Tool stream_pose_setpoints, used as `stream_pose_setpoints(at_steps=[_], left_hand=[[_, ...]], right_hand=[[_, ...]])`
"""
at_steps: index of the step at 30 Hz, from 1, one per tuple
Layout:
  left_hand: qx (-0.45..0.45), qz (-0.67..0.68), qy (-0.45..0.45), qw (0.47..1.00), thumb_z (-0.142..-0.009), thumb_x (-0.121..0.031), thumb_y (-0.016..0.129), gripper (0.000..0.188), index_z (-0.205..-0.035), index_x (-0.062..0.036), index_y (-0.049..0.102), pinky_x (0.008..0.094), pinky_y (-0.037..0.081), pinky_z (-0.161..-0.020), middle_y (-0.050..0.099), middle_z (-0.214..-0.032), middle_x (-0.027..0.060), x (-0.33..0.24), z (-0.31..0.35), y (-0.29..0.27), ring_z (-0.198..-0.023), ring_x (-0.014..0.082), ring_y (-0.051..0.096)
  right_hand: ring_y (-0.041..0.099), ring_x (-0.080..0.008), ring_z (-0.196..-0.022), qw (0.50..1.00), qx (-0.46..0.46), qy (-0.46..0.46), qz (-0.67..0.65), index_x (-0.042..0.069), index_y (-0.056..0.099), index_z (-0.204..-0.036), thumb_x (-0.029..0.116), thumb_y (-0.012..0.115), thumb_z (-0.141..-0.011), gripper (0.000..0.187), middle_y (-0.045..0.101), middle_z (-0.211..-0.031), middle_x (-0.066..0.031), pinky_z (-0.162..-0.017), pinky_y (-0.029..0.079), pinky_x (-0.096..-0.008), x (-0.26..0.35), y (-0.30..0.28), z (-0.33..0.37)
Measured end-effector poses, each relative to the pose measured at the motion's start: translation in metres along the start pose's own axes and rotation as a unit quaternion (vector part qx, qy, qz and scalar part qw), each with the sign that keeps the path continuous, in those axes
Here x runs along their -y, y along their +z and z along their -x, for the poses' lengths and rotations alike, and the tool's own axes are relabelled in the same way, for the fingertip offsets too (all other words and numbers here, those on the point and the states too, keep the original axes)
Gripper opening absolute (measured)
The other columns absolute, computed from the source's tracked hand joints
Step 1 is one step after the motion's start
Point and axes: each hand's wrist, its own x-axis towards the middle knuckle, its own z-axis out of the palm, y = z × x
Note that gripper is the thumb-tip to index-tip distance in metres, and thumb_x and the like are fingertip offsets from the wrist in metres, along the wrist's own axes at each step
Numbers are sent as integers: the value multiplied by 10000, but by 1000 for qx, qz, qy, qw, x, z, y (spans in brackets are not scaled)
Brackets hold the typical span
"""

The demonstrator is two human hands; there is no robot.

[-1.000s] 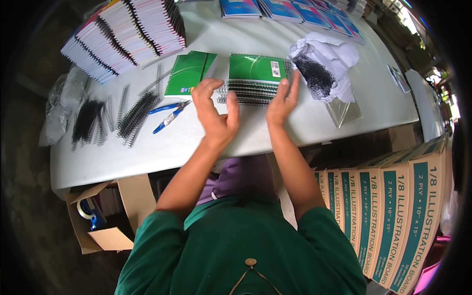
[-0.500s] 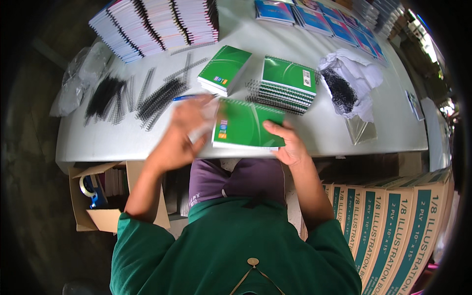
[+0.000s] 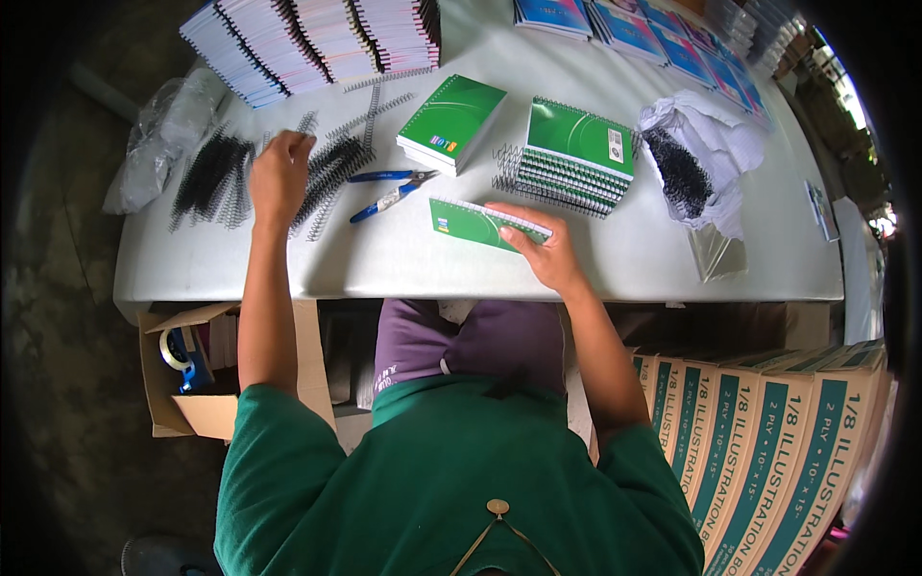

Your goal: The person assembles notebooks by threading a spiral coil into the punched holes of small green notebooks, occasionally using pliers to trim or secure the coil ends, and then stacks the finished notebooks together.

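My right hand [image 3: 543, 248] grips a green notebook [image 3: 466, 227] by its right end, thumb on the cover. The notebook is tilted, with its holed top edge turned up. Over on the left, my left hand [image 3: 279, 180] has its fingertips pinched on a loose spiral coil [image 3: 307, 121], most of which the hand hides. Dark coils lie in one pile [image 3: 206, 182] left of that hand and another pile [image 3: 331, 173] to its right. Blue-handled pliers [image 3: 389, 197] rest with handles apart. Beyond them are a stack of green-covered pads [image 3: 451, 120] and a stack of coil-bound green notebooks [image 3: 576, 154].
Tall stacks of bound books [image 3: 317, 43] stand at the far left, beside a clear plastic bag [image 3: 158, 144]. Crumpled white paper [image 3: 720, 144] holds small black coils at right. Blue booklets [image 3: 663, 48] lie farther back. Cartons [image 3: 759, 432] and an open box [image 3: 211, 413] flank my legs.
My left hand has left the notebook and pliers and reached left to the coils. The pliers now lie on the table. My right hand has tilted the notebook.
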Motion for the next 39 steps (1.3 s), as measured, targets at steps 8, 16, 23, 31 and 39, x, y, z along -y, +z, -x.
stream_pose_setpoints(at_steps=[8, 16, 23, 31, 39], left_hand=[[367, 318, -2, 875, -936, -389, 440, 373, -891, -40, 562, 299, 402, -600, 536, -667, 64, -69, 71, 8, -620, 154, 481], [310, 297, 7, 903, -934, -412, 441, 427, -792, -27, 559, 275, 353, -505, 459, -543, 35, -66, 72, 26, -502, 119, 419], [489, 504, -255, 665, -910, -355, 521, 327, -784, -57, 569, 217, 363, -504, 520, -627, -8, -71, 41, 9, -525, 60, 435], [247, 136, 325, 903, -779, -208, 676, 287, -1010, -63, 586, 348, 333, -909, 558, -1038, 97, -91, 37, -4, -964, 221, 520], [-13, -88, 351, 932, -686, -652, 529, 928, -1330, -10, 341, 568, 96, -1037, 286, -1412, 206, -96, 84, 19, -1268, 426, 305]], right_hand=[[546, -122, -1016, 999, -28, -2, -24, 2, 588, -1134, 64, 572, -859, 282, 624, -1101, -77, -913, 410, -267, -2, 2, 2], [557, -110, -986, 999, -33, 15, -2, 7, 594, -1129, 56, 568, -863, 272, 637, -1078, -79, -893, 422, -255, -1, 2, 3], [578, -102, -935, 1000, -14, -16, -6, 0, 602, -1112, 34, 570, -852, 264, 646, -1057, -85, -846, 454, -241, -4, 3, 5], [611, -104, -844, 998, -41, -23, 42, 23, 621, -1088, 2, 585, -827, 264, 659, -1019, -104, -744, 481, -241, -2, 6, 9], [639, -259, -765, 975, -105, -113, 160, 68, 612, -1107, -20, 612, -773, 345, 649, -952, -137, -660, 497, -306, 6, 31, 21]])
